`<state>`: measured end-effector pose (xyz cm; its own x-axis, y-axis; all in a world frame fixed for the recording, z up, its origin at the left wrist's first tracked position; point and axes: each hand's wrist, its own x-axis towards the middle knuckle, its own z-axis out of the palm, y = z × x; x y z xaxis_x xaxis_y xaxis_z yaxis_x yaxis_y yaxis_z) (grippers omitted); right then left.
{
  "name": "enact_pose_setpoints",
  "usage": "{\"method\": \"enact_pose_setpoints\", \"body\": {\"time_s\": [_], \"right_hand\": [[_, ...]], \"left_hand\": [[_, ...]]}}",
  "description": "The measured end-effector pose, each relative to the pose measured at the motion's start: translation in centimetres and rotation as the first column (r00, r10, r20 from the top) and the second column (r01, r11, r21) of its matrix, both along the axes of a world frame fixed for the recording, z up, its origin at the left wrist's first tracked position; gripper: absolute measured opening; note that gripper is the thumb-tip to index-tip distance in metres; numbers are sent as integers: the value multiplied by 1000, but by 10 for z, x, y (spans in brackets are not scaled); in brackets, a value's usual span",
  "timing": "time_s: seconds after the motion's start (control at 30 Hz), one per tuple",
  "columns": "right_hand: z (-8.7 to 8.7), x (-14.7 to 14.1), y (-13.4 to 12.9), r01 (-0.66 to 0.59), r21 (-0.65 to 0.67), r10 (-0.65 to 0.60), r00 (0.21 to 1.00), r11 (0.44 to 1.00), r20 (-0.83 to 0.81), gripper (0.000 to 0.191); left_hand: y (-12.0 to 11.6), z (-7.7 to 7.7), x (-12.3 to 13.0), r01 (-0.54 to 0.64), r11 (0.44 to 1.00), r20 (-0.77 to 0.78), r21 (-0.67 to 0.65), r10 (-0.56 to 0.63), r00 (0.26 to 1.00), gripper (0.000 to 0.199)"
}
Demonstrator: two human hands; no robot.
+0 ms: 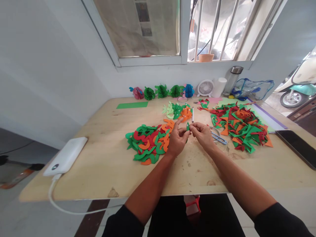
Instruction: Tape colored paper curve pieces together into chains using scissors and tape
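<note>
Between my two hands, above the middle of the table, is a small green paper piece (pixel 188 126). My left hand (pixel 178 137) grips it from the left with thumb and fingers. From the right, my right hand (pixel 201 134) pinches its edge, fingertips close to the left thumb. Left of my left hand lies a heap of curved paper cut-outs (pixel 148 141) in green, red and orange. Just beyond the hands sit green and orange paper shapes (pixel 185 113) and a white pen (pixel 193 114). A blue utility knife (pixel 219 137) rests by my right wrist.
Green, red and orange paper scraps (pixel 243 126) are piled at right, near a black phone (pixel 297 146). Along the wall stand folded paper figures (pixel 161 91), a small white fan (pixel 205 88) and a glass bottle (pixel 232 80). A white power bank (pixel 66 156) lies far left, its cable hanging over the edge.
</note>
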<state>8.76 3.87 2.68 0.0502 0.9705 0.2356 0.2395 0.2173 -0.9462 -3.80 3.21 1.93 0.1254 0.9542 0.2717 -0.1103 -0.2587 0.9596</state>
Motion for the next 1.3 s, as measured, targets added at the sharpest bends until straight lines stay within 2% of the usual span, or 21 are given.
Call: {"method": "enact_pose_setpoints", "body": {"time_s": [0.3,0.57,1.3], "right_hand": [[3,-2,-2,-29,-15,29,998,999,-52,27],[2,-1,-1,-30,-14,29,999,999,-44,29],[6,-2,-3,-29,-38,27,998,999,-54,26]], "left_hand": [[0,4,0,29,999,47,-45,-27,999,49],[2,-4,0,22,999,7,-23,-22,1000,63],[3,-2,-1,28,999,31,-33,-27,999,61]]}}
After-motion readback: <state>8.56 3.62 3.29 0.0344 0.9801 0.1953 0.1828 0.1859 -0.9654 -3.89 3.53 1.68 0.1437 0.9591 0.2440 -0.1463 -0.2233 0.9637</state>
